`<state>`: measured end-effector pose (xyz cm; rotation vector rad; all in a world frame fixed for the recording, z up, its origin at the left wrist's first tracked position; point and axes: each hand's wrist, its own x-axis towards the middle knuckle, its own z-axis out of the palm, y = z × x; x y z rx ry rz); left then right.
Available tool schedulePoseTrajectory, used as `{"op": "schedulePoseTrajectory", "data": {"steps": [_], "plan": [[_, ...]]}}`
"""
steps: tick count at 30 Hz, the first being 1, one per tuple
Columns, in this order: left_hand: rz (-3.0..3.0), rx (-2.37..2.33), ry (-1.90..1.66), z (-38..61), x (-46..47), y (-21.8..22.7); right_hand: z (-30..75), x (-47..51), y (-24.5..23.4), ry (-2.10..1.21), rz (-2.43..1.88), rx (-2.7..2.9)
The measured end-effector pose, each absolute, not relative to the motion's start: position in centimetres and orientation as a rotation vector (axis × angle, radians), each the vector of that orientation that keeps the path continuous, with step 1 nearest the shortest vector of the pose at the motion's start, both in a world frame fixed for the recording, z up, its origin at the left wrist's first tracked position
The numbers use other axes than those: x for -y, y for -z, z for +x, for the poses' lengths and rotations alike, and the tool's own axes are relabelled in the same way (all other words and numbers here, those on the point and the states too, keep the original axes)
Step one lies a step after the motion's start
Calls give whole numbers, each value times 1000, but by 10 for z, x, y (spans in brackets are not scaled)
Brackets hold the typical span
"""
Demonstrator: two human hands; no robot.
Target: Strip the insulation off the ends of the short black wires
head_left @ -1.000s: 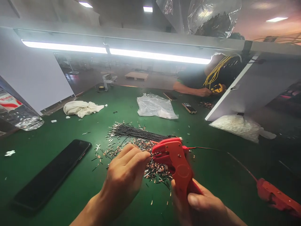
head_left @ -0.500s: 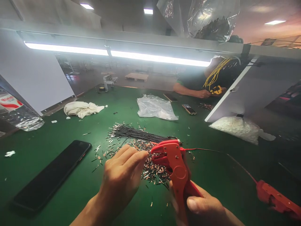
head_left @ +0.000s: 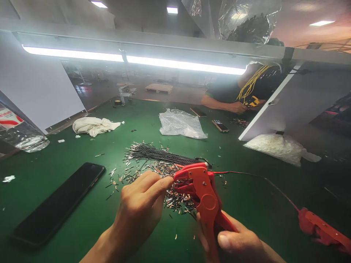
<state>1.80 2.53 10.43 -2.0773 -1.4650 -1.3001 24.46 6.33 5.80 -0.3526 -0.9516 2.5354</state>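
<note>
Bent over the green surface [head_left: 115,223], the worker has the right hand [head_left: 242,241] wrapped around the handles of a red hand tool [head_left: 205,197], a closed grip with the thumb on the near side. The tool stands tilted, nose to the left — probably so its mouth meets the left hand [head_left: 144,199] squarely. That hand's thumb and forefinger are drawn together in a pinch right at the mouth, on what I take to be a thin black wire; the fingers and the tool's nose cover most of it, so its end is lost to me.

Just behind lies a bundle of black wires [head_left: 159,153], bared ends fanned left, likely kept within easy reach. Copper and black scraps [head_left: 179,201] lie heaped under the tool, where bits would fall. A phone [head_left: 59,204] rests to the left, apart from the litter.

The right hand's other fingers are mostly hidden behind the handle, and the lower picture edge cuts off its end. A second red tool [head_left: 323,226], at the right, is blurred and cut off — I can't read its mouth.
</note>
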Motion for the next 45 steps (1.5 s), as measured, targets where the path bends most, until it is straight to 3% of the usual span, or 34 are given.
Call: {"op": "schedulePoseTrajectory", "data": {"steps": [10,28,45], "plan": [[-2052,1545,1305,22,-23,-100,240,-65,-52,-2524,-162,942],[-2139,1438,1249,20,-24,-107,254,-65,-54,-2530,-607,941],[-2170,1554,1353,18,-27,-107,248,-61,-53,-2388,-642,932]]}}
